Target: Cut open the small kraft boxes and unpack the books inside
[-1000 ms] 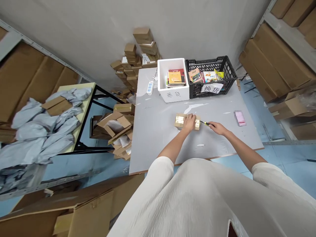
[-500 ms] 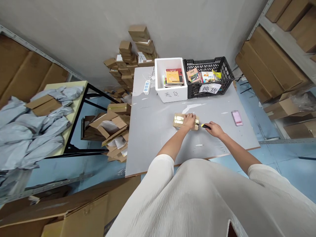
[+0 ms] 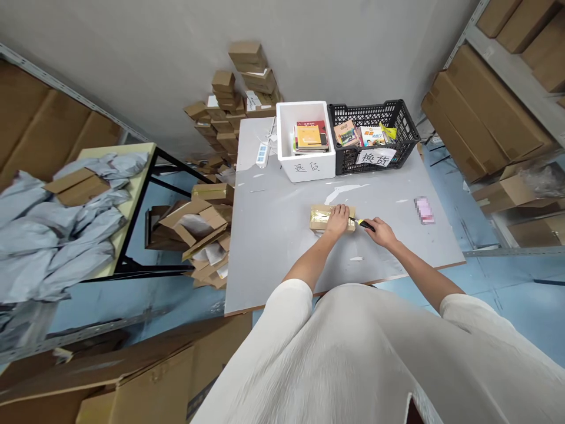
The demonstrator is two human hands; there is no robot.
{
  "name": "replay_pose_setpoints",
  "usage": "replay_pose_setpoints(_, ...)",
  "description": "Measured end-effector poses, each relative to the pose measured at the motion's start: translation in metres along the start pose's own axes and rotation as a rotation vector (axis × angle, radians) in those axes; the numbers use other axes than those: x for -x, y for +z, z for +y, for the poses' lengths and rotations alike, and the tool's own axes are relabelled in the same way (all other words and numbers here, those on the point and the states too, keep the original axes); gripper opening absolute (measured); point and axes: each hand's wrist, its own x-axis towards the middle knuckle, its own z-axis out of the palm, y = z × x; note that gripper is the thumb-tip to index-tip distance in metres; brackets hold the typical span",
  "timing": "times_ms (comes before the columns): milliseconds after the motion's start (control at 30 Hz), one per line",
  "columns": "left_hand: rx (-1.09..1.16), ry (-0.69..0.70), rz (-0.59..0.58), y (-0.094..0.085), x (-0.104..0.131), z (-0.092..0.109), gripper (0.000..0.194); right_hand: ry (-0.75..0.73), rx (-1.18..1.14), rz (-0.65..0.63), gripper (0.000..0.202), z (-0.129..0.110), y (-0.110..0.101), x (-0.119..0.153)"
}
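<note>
A small cardboard box [image 3: 321, 218], wrapped with shiny clear tape, lies on the grey table. My left hand [image 3: 338, 220] grips it from above, its fingers over the top and reaching the far edge. In my right hand [image 3: 382, 232] is a black and yellow utility knife [image 3: 366, 224], the fingers wrapped round its handle. The blade points left at the right end of the box. How deep the tip sits in the tape or cardboard is too small to make out.
Behind the box stand a white foam bin [image 3: 308, 168] and a black plastic crate [image 3: 408, 138], both holding books. A power strip [image 3: 262, 155] lies left of the bin, a pink blurred item [image 3: 424, 211] at right. Opened cartons [image 3: 198, 227] are heaped beside the table [image 3: 265, 259].
The knife and my right hand have shifted very slightly at the box's right end. My left hand stays on the box, which has barely moved.
</note>
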Motion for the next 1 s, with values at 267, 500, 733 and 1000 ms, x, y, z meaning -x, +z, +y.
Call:
replay_pose_setpoints(267,0.068,-0.042,0.009,0.003,0.005,0.002,0.073,-0.026,0.045,0.01,0.05,0.011,0.0,0.0)
replay_pose_setpoints(500,0.063,-0.059,0.016,0.005,0.01,0.003,0.072,-0.044,-0.063,-0.002,0.05,0.016,0.005,-0.005)
replay_pose_setpoints(733,0.04,-0.063,0.007,0.009,0.011,-0.001,0.068,0.014,-0.061,0.063,0.049,0.048,-0.009,-0.009)
replay_pose_setpoints(1000,0.109,-0.076,0.036,0.007,0.019,-0.005,0.061,0.04,-0.168,0.081,0.047,0.037,-0.003,-0.033)
